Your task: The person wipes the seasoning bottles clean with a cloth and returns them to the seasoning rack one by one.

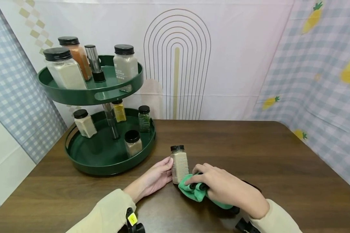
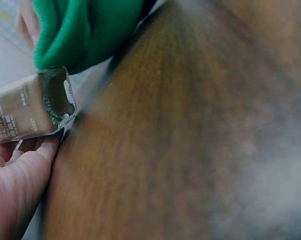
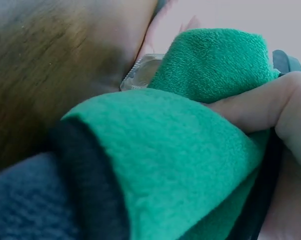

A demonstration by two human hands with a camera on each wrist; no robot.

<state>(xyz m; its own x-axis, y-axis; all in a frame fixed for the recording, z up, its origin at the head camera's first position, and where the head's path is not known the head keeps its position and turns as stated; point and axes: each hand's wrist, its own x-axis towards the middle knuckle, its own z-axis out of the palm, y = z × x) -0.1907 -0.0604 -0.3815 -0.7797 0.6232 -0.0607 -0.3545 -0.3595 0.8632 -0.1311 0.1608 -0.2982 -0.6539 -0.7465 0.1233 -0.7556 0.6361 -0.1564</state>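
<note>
A clear spice jar [image 1: 180, 166] with a black lid and pale tan contents is gripped by my left hand [image 1: 158, 176], thumb and fingers at its left side. In the left wrist view the glass base of the jar [image 2: 28, 107] shows, along with printed label text. My right hand [image 1: 221, 184] holds a bunched green cloth [image 1: 193, 192] with dark edging. In the head view this cloth meets the lower right of the jar. From the right wrist, the folded cloth [image 3: 165, 150] covers most of the jar, leaving one glass corner visible.
A two-tier green rack [image 1: 110, 170] stands at the left on the brown table [image 1: 236, 142]. Its upper tray holds jars, including a black pepper jar [image 1: 125, 66], and a silver cylinder [image 1: 94, 63]. Several smaller jars stand on the lower tray. Patterned cloths hang behind.
</note>
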